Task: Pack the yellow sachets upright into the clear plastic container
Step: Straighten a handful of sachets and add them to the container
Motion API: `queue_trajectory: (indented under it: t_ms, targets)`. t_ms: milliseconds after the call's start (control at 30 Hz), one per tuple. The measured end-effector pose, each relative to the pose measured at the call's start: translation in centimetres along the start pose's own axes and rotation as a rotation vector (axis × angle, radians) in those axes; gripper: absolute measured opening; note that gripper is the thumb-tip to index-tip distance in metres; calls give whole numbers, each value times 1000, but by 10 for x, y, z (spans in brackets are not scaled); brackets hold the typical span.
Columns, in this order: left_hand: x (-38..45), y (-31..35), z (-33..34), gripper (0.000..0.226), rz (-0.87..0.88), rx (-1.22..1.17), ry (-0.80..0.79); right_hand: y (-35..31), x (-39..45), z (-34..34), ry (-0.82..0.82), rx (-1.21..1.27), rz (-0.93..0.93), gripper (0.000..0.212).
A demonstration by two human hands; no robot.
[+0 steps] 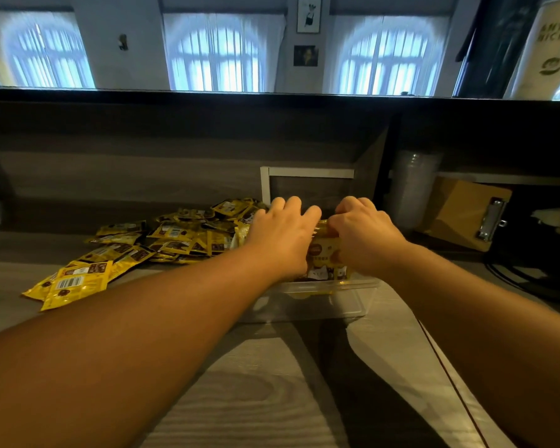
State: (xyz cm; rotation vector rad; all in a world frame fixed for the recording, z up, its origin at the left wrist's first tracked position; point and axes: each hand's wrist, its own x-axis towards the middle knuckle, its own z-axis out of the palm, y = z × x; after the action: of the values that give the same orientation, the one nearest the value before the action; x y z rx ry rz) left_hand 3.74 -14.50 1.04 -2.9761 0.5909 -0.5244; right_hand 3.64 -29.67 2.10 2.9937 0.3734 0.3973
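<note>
A clear plastic container [324, 300] stands on the wooden counter in front of me. Yellow sachets [324, 257] stand upright inside it, their tops above the rim. My left hand [283, 236] lies over the left side of that bundle with its fingers curled over the sachet tops. My right hand [364, 236] grips the bundle from the right, fingers curled round its top edge. A loose heap of yellow sachets [162, 240] lies flat on the counter to the left of the container. The far part of the container is hidden behind my hands.
A white frame [307, 173] leans against the back panel behind the container. To the right stand a stack of clear plastic cups [413, 189], a wooden clipboard [466, 215] and black cables [527, 276]. A dark raised ledge runs along the back.
</note>
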Motion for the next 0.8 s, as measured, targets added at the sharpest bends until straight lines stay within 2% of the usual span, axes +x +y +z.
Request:
queue_trajectory:
  t_ms: [100, 200, 333, 533, 800]
  targets:
    - [2, -6, 4, 94, -62, -43, -112, -1, 3, 5, -11, 65, 11, 54]
    - [5, -9, 7, 99, -101, -76, -190, -1, 4, 13, 30, 138, 41, 53]
    - [7, -8, 11, 89, -81, -59, -120, 1, 5, 20, 85, 310, 90, 69]
    - [6, -9, 15, 93, -57, -77, -93, 7, -3, 18, 3, 420, 152, 79]
    - [-17, -36, -9, 93, -58, -199, 4, -20, -9, -8, 32, 457, 163, 74]
